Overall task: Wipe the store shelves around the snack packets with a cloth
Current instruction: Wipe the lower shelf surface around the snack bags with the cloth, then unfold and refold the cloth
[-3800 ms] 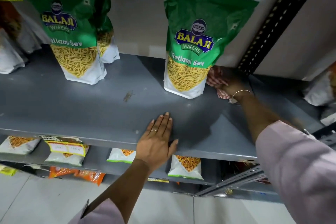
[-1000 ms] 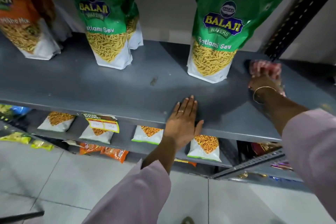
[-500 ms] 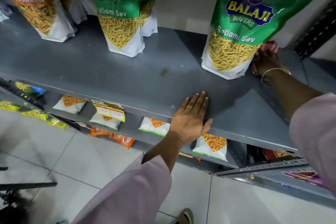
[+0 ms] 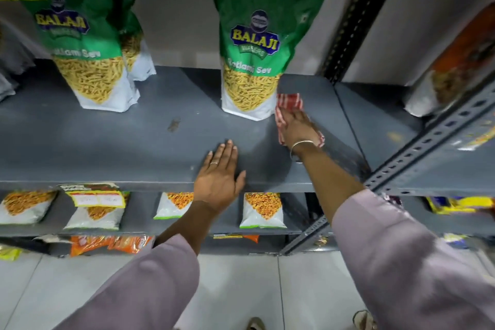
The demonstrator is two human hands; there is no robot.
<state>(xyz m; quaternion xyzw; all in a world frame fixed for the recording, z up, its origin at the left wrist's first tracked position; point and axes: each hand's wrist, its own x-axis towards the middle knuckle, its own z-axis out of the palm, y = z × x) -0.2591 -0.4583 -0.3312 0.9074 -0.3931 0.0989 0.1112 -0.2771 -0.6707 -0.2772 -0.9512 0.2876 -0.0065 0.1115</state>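
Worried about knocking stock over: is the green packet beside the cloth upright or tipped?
Upright: the green packet stands on its white base on the shelf, with the cloth beside it.

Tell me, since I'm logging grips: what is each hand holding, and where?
The right hand presses the red checked cloth flat under its palm; the left hand lies empty on the shelf.

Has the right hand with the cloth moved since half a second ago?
Yes. The right hand and cloth slid forward along the right side of the green packet, toward its front corner.

"BALAJI", seemingly "Ratlami Sev", on two green packets [image 4: 254, 43] [image 4: 77, 35].
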